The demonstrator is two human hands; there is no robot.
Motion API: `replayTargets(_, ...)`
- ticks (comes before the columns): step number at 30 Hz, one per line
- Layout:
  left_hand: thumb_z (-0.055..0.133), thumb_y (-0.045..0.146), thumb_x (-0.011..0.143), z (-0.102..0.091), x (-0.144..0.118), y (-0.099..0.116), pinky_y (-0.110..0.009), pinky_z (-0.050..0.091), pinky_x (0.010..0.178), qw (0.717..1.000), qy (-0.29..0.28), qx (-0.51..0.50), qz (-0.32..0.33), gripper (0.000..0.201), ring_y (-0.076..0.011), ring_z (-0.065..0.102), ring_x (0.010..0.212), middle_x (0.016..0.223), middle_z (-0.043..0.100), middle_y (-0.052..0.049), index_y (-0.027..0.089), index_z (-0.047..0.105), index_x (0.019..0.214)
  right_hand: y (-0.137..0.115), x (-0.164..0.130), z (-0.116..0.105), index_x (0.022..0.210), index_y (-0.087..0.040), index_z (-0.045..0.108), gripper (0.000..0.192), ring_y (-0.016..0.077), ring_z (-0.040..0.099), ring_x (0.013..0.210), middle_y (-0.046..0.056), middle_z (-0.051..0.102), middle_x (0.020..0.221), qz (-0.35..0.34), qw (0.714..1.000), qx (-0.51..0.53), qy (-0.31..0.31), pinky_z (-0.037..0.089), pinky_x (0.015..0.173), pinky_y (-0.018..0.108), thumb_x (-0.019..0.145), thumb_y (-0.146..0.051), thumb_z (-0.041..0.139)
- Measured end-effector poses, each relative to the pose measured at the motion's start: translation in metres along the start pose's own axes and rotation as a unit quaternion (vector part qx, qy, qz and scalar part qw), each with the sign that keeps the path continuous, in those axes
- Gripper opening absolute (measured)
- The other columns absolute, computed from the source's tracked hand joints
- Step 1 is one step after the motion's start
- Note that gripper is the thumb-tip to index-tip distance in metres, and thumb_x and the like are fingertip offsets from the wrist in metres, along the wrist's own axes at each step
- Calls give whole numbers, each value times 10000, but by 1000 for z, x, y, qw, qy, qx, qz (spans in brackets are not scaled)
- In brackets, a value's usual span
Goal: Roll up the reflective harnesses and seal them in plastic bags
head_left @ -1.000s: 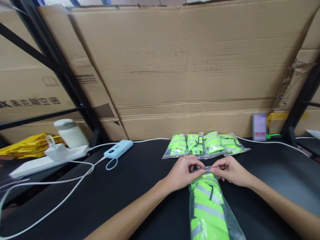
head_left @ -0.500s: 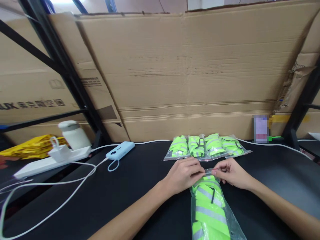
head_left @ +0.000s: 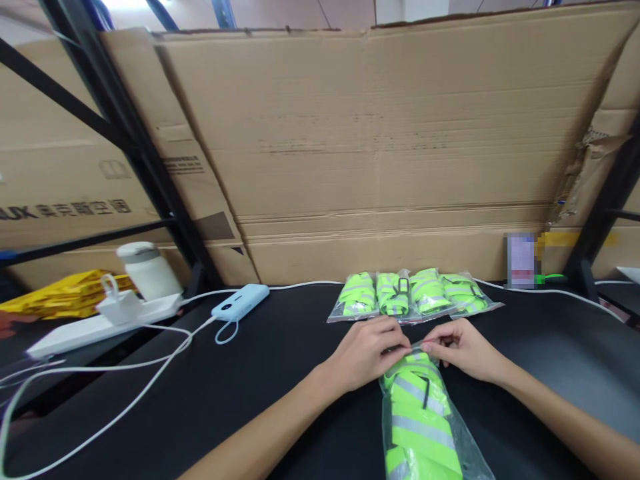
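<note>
Both hands pinch the far end of a clear bag (head_left: 425, 427) with a folded neon-yellow vest inside — the left hand (head_left: 367, 350) and the right hand (head_left: 463, 350) have their fingertips closed on the bag's mouth, now closer together than a second ago, so the sealing seems nearly finished. The bag lies on the black surface (head_left: 240, 387), running toward the person. Just beyond the hands lies a row of four packed bags (head_left: 413, 295).

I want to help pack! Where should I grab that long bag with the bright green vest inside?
Probably at its far, open end, where the left hand and right hand pinch the flat clear lip of the bag. Come from both sides; the lip is thin and empty, the middle bulges with vest.
</note>
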State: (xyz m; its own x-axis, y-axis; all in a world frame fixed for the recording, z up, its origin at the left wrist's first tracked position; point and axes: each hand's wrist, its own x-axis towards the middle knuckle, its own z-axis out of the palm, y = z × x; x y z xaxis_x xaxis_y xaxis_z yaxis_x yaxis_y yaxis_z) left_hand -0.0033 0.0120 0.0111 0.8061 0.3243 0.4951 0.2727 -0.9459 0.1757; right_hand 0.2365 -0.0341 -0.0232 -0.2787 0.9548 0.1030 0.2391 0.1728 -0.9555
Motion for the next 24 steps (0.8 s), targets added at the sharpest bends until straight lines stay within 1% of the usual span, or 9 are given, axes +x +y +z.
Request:
replayTargets(3,519,290,1037,2,-1,-1,-257,491,708,997,20,58,51,250,-152,641,765,842,692,-29,178,711,924,2,1,1,974,-183,816,337,111,521,575,23,679,704,-10,1000,11,12,445,535,233,809,-476,791)
replayTargets(6,527,285,1034,3,-1,-1,-248,494,680,992,38,98,77,252,-145,641,733,815,684,-16,174,707,897,2,0,1,955,-186,816,325,113,526,575,36,701,740,-17,1000,12,15,449,535,240,820,-479,781)
replayTargets(12,497,216,1034,-1,0,1,-243,464,621,981,46,145,124,254,-138,629,707,852,677,-19,197,705,888,1,-1,3,876,-164,801,317,105,506,535,4,633,626,-14,999,20,22,422,506,230,808,-474,794)
replayTargets(15,470,180,1038,-1,0,1,-245,458,624,977,37,162,131,269,-140,622,704,848,672,-22,189,696,893,1,0,3,855,-151,790,324,101,510,533,1,628,616,-10,999,35,20,426,515,227,795,-468,807)
replayTargets(18,481,226,1045,0,0,1,-249,471,669,987,17,129,98,243,-148,636,753,858,675,-26,176,680,913,1,0,2,854,-146,785,319,101,516,544,2,632,624,-11,999,41,21,427,528,228,784,-455,819)
replayTargets(21,545,274,1021,-1,0,3,-241,460,674,998,-27,46,21,163,-150,634,779,867,666,-15,178,656,949,1,0,3,866,-147,789,311,107,521,563,6,639,642,-13,999,42,19,427,536,231,774,-441,830)
replayTargets(24,600,269,983,-6,2,6,-230,426,633,996,-75,-23,-53,94,-137,602,735,849,633,3,187,633,950,1,-1,4,870,-148,795,300,111,519,579,10,643,649,-22,999,36,22,422,544,231,781,-434,824)
